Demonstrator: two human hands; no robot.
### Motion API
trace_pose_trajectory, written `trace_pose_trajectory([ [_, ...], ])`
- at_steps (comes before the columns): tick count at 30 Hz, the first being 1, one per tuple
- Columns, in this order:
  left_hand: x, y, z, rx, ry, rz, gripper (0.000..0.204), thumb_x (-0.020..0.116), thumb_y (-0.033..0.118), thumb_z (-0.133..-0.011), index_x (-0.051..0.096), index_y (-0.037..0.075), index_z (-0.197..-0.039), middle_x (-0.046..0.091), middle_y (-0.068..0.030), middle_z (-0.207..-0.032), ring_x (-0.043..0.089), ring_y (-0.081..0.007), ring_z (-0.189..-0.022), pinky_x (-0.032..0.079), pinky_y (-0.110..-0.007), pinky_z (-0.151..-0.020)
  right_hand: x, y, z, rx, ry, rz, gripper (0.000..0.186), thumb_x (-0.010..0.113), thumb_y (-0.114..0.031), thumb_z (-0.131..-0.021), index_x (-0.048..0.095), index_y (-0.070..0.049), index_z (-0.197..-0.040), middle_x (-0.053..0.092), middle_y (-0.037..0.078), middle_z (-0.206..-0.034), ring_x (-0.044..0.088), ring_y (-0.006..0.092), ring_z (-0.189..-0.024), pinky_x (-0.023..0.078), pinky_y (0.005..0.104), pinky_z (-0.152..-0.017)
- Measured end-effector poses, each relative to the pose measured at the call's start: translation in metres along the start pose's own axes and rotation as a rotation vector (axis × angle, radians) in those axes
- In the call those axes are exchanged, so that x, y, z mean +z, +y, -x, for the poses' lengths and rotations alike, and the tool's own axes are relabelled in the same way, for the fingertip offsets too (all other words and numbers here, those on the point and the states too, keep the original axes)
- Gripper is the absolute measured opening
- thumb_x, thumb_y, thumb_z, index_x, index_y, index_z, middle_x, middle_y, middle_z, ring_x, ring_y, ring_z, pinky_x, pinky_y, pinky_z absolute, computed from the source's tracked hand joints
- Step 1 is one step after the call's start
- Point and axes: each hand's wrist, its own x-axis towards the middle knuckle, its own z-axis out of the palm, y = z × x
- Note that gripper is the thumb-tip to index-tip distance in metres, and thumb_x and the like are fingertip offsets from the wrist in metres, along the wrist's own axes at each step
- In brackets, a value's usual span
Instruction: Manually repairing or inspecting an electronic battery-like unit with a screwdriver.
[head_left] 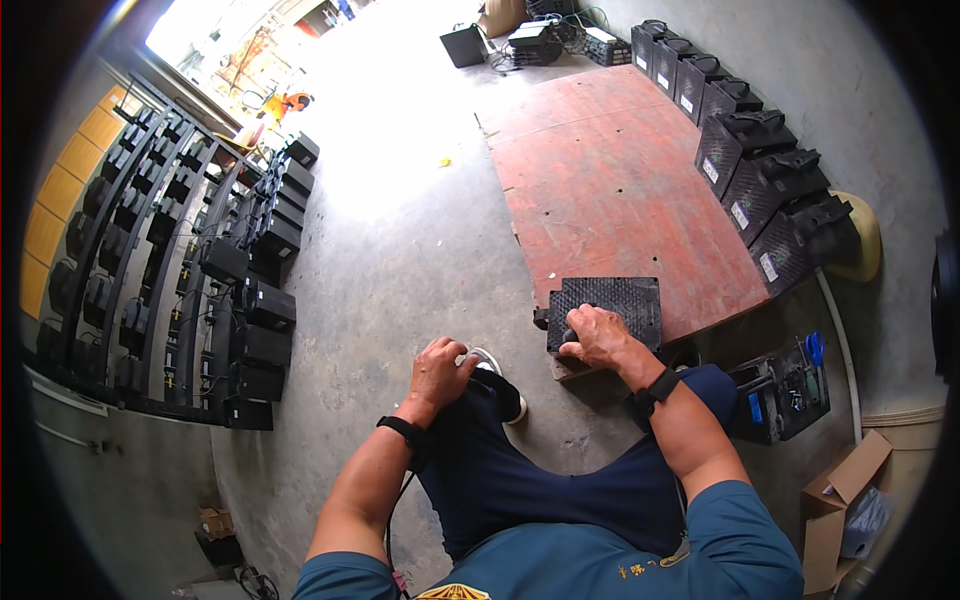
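Note:
A black box with a patterned top lies on the near end of the red board. My right hand is on the box, its fingers curled round a small dark thing that I cannot make out. My left hand rests by my left knee, fingers loosely bent and apart, holding nothing.
Black units stand along the right wall and on a rack to the left. A tool tray and an opened cardboard box sit at my right. More black boxes and cables lie at the back on the concrete floor.

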Motion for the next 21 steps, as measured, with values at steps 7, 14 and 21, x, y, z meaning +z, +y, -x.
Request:
trace_pose_trajectory([
  [7,0.000,0.002,-0.001,-0.005,-0.011,0.005,0.024,0.076,0.028,-0.086,0.074,0.004,-0.091,0.071,-0.0134,-0.097,0.068,-0.0343,-0.095,0.055,-0.043,-0.084,0.019,0.013,-0.007,-0.200,0.033,-0.010,0.037,0.079,-0.025,-0.083,0.063,-0.006,-0.111,0.061,0.017,-0.111,0.060,0.0367,-0.114,0.051,0.0461,-0.097],
  [14,-0.001,0.000,0.000,-0.013,-0.011,0.007,0.025,0.076,0.028,-0.086,0.074,0.004,-0.092,0.070,-0.0135,-0.097,0.068,-0.0340,-0.096,0.054,-0.042,-0.085,-0.009,-0.007,0.003,0.007,-0.021,0.011,0.034,0.074,-0.021,-0.086,0.064,-0.004,-0.114,0.061,0.018,-0.121,0.061,0.0364,-0.117,0.053,0.0446,-0.098],
  [21,-0.001,0.001,-0.001,-0.008,-0.021,0.006,0.025,0.076,0.028,-0.086,0.074,0.004,-0.092,0.070,-0.0135,-0.097,0.068,-0.0340,-0.096,0.054,-0.043,-0.084,0.012,0.007,-0.004,-0.203,0.024,0.041,0.034,0.077,-0.022,-0.083,0.062,-0.006,-0.109,0.060,0.016,-0.114,0.061,0.0371,-0.111,0.053,0.0453,-0.095],
])
